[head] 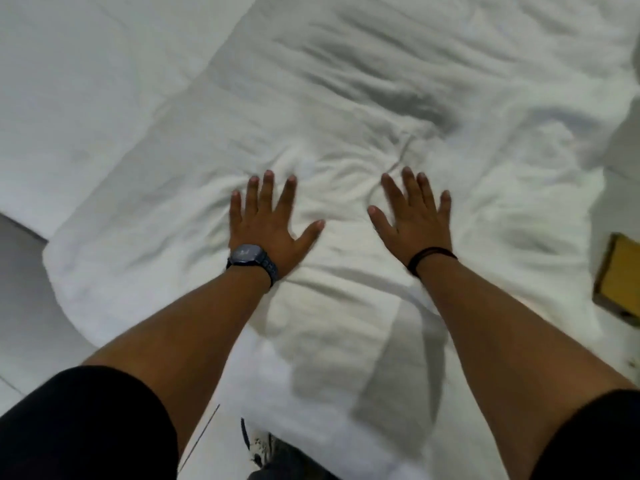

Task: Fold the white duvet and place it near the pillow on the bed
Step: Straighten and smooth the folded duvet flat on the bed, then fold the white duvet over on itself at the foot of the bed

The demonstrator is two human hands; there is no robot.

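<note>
Head view, rumpled white duvet (346, 109), flat hands (270, 223)

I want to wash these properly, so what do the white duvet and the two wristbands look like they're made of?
The white duvet looks like matte woven cotton or a cotton blend over soft filling: it creases finely and puffs at the edges. The watch on the left wrist looks like dark matte plastic or resin, though blur leaves that open. The black band on the right wrist looks like thin cord or elastic.
</note>
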